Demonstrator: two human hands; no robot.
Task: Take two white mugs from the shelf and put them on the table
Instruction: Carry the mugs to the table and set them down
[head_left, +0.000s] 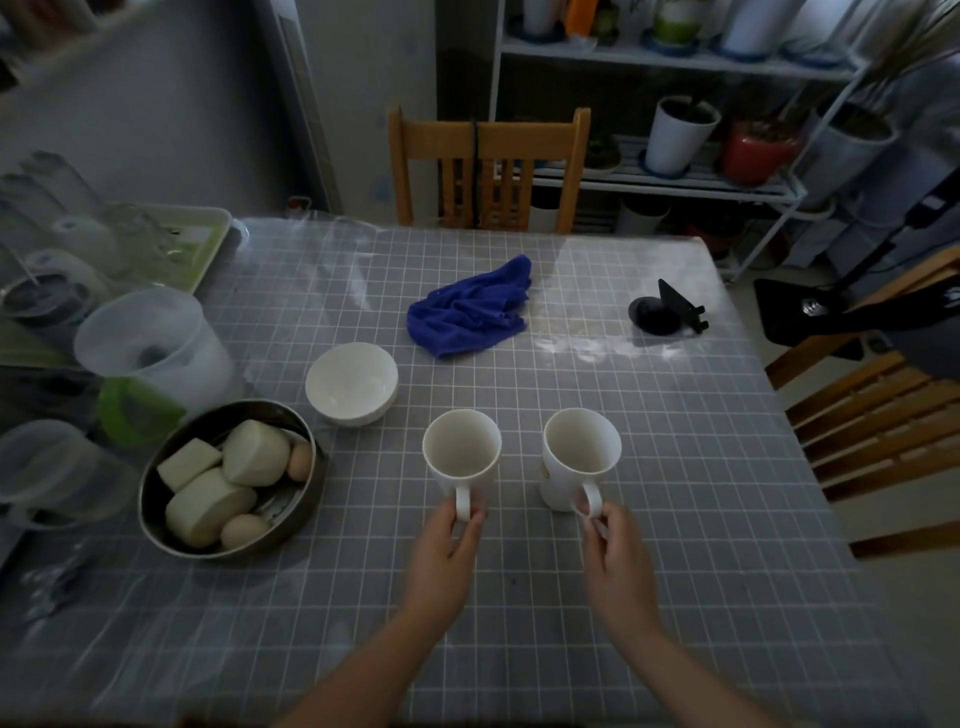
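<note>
Two white mugs upright on table (675, 467), left mug (461, 457) handle pinched by left fingers (470, 525), right mug (581, 457) handle by right fingers (597, 522)

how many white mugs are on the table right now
2. The left mug stands beside the bowl, its handle held by the left hand. The right mug stands next to it, its handle held by the right hand. None looks hidden.

Two bare forearms and hands (447, 545), no sleeves, rings or watch in view.
</note>
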